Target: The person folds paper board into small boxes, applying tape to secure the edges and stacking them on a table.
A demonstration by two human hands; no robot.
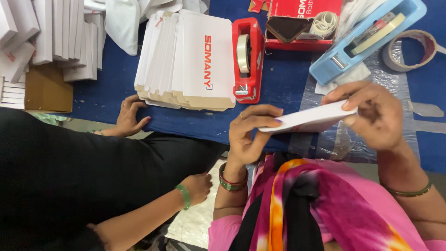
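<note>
My left hand [250, 132] and my right hand [374, 114] hold a flat white cardboard piece [309, 119] between them, just above the near edge of the blue table [288, 74]. The left hand grips its left end, the right hand pinches its right end. Beyond the left hand stands a red tape dispenser [247, 60] with a clear tape roll. Beside it lies a fanned stack of flat white box blanks [190, 60] with red print.
A blue tape dispenser [364, 39] and a loose tape roll [411, 49] lie at the back right, a red open box [299, 23] behind. A co-worker in black sits at my left, one hand [130, 116] on the table edge. White box stacks [51, 37] fill the back left.
</note>
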